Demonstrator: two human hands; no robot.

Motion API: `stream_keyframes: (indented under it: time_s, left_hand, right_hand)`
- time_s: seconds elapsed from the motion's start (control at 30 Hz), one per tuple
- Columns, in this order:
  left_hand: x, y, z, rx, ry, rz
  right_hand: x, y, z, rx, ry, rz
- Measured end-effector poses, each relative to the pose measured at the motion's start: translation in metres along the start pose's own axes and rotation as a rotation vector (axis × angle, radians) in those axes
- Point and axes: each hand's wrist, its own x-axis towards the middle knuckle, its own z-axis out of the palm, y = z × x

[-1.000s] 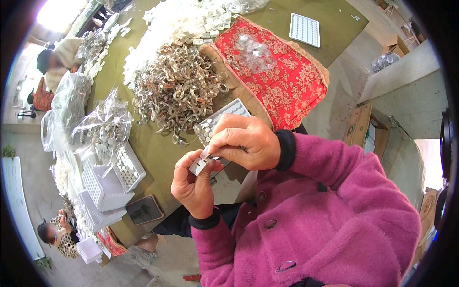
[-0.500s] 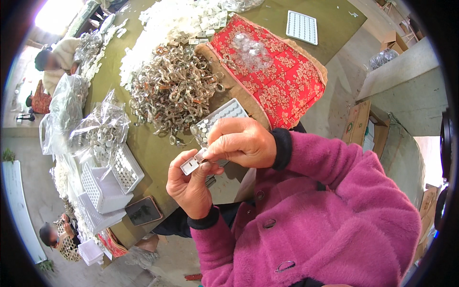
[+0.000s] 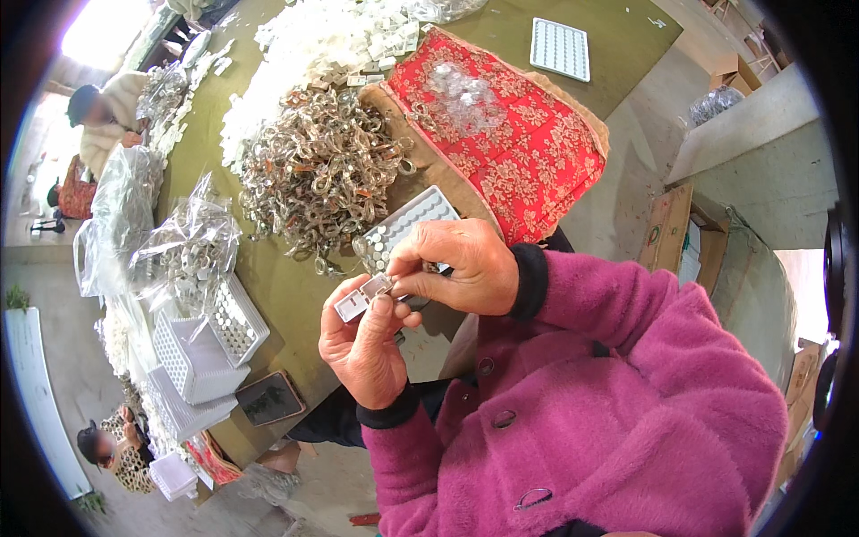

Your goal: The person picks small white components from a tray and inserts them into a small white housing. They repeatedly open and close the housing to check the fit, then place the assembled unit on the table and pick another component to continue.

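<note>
Small white hinged box [image 3: 352, 304], open: pinched between thumb and fingers of left hand [image 3: 365, 345], above the table edge. Right hand [image 3: 456, 267]: fingertips pressed together on a small silvery piece [image 3: 379, 285] at the box's rim. White compartment tray [image 3: 403, 228] just behind; heap of metal rings [image 3: 318, 174] beyond.

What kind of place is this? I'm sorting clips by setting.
Probably a small hand-assembly or packing workshop. A long green table carries a heap of metal rings, a pile of small white parts and stacked white grid trays, and other people sit working along it.
</note>
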Motion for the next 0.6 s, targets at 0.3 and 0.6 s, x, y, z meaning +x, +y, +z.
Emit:
stream_keyframes:
  time_s: [0.3,0.6]
  left_hand:
    - [-0.007,-0.01,0.008,0.355,0.042,0.251]
    - [-0.003,-0.015,0.001,0.936,-0.061,0.759]
  right_hand:
    - [-0.002,-0.003,0.001,-0.003,-0.024,0.004]
    - [-0.002,0.0,-0.006,0.026,-0.111,0.144]
